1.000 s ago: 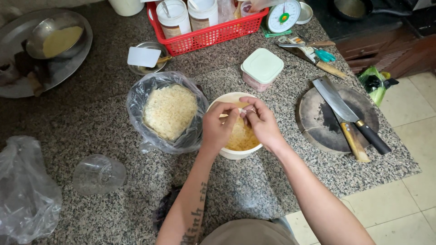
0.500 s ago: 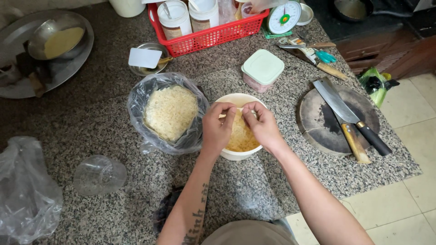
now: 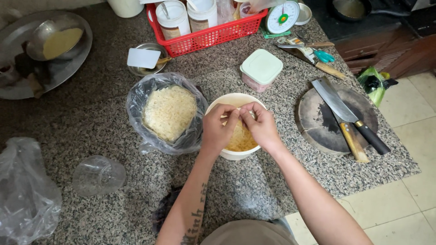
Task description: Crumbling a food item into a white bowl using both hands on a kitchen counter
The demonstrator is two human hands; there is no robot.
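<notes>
Over the round white plastic bowl [image 3: 217, 109] of yellow shreds, our left hand [image 3: 218, 129] and right hand [image 3: 261, 127] pinch one small pale piece [image 3: 239, 110] together, so we should work gently above the bowl.

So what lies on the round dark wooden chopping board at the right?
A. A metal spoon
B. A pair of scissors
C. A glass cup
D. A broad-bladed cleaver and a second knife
D: a broad-bladed cleaver and a wooden-handled knife rest on the round dark wooden chopping board.
</notes>
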